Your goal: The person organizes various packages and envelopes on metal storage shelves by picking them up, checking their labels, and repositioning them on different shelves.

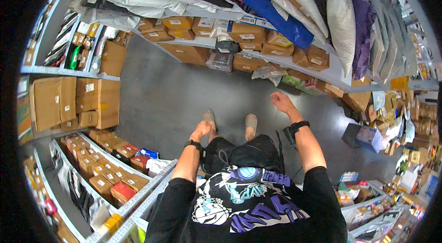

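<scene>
My left hand [202, 130] hangs in front of my left thigh, its fingers curled in and nothing visible in them. Out to the right and further forward, my right hand [282, 102] is loosely bent above the floor, fingers partly apart and without anything in it. Neither hand touches a shelf or a parcel. Closest to the right hand are a clear plastic-wrapped parcel [269, 73] and a green package [291, 81] by the foot of the shelf ahead. A dark strapped device [294, 131] is on my right wrist and a black band [195, 145] on my left.
Ahead, a shelf [338, 64] carries grey, blue and orange mailer bags over rows of cartons [247, 32]. Large cardboard boxes [54, 102] stand at left. Small cartons [102, 183] fill the lower-left rack. Parcels lie piled around a box [369, 138] at right. Grey floor [161, 91] lies between.
</scene>
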A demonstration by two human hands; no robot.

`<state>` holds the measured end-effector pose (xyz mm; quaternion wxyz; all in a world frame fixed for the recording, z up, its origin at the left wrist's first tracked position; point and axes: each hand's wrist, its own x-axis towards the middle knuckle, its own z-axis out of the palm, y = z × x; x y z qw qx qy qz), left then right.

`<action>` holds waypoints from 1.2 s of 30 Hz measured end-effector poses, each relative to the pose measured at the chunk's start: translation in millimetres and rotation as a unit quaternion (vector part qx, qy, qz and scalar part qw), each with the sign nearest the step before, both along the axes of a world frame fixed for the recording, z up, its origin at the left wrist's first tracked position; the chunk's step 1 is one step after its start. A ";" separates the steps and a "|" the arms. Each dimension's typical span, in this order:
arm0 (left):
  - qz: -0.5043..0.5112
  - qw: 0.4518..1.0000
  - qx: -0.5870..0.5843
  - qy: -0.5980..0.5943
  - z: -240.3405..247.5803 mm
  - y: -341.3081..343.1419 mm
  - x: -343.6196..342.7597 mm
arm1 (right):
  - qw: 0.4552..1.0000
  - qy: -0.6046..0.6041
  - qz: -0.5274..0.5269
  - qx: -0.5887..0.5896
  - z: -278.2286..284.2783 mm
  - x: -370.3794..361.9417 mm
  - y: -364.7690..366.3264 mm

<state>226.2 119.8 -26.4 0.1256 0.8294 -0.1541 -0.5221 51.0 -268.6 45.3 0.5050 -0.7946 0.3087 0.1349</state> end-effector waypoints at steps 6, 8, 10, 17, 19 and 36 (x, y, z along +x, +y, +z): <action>0.050 0.981 -0.181 -0.058 -33.8 -103.6 88.7 | 0.992 0.094 -0.015 -0.078 -26.6 -23.6 -18.0; 0.129 0.951 -0.255 -0.119 -69.8 -115.4 128.7 | 0.989 0.101 -0.019 -0.103 -19.6 3.6 -28.5; 0.182 0.922 -0.312 -0.138 -56.0 -173.6 153.9 | 0.976 -0.052 -0.075 -0.199 -28.8 1.6 -57.7; 0.301 0.825 -0.452 -0.155 -1.1 -253.1 198.1 | 0.963 -0.156 -0.219 -0.015 -44.7 61.0 -65.5; 0.350 0.793 -0.469 -0.168 -2.3 -263.8 215.5 | 0.959 -0.150 -0.231 0.061 -56.2 78.6 -43.0; 0.492 0.743 -0.451 -0.046 26.3 -321.6 233.9 | 0.802 -0.176 -0.420 0.387 -87.6 284.8 45.0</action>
